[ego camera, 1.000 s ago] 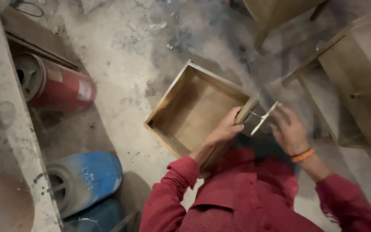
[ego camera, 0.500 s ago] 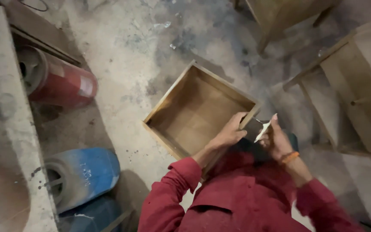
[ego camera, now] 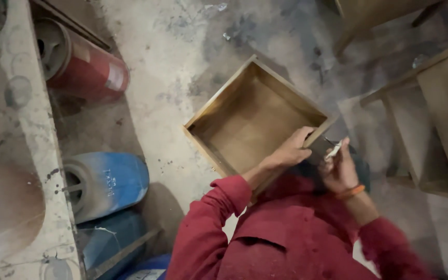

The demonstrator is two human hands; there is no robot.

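Note:
An open wooden drawer box (ego camera: 224,114) rests tilted on the dusty concrete floor, in front of my red sleeves. My left hand (ego camera: 292,152) grips the near right corner of the box, fingers curled over its edge. My right hand (ego camera: 339,171), with an orange band on the wrist, holds a small pale tool (ego camera: 333,151) close to that same corner. The tool's tip is too small to make out.
A red cylinder (ego camera: 81,65) lies at the upper left and a blue drum (ego camera: 107,181) at the lower left, beside a pale ledge (ego camera: 32,135). Wooden furniture frames (ego camera: 431,119) stand at the right, and a wooden leg (ego camera: 353,31) at the top.
My right hand has drawn in closer to the box corner with the tool. My left hand has stayed on the corner. The view has shifted slightly.

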